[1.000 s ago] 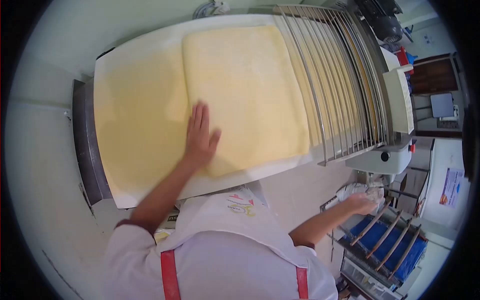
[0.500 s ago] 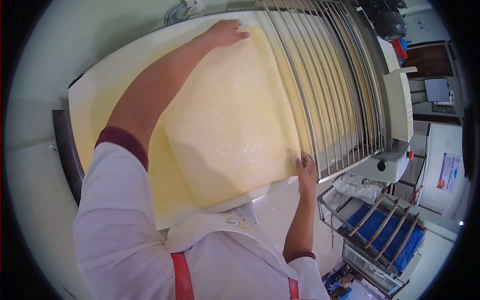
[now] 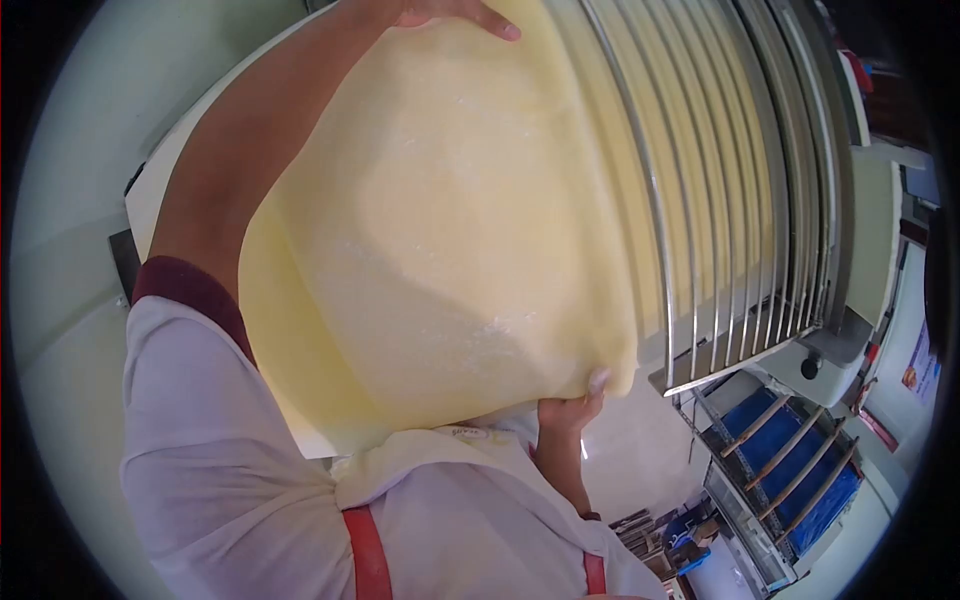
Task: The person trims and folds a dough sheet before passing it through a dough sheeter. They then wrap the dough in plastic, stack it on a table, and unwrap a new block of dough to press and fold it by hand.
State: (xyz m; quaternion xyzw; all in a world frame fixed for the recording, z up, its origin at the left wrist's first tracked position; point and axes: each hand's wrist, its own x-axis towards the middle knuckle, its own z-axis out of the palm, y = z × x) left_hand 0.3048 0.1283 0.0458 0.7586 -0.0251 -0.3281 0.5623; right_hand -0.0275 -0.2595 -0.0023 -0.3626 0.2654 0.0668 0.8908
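A wide, pale yellow dough sheet (image 3: 450, 230) lies folded over on itself, with a lower layer (image 3: 290, 330) showing at its left. Loose white flour dusts its near part. My left hand (image 3: 455, 12) is at the far edge, partly cut off by the top of the view; its thumb rests on the dough while its other fingers are hidden. At the near right corner, my right hand (image 3: 572, 408) grips the edge with the thumb on top and fingers underneath. That corner is lifted and hangs beyond the supporting surface.
A metal bar guard (image 3: 655, 200) stands at the right over more dough on the machine. Past it are a white machine housing (image 3: 800, 372) and a rack with wooden rods (image 3: 790, 470) over blue sheeting. A pale wall is at the left.
My right hand has drawn the near right corner toward me and slightly left, lifting it. My left hand now appears higher, at the top border. The whole view has moved closer to the dough.
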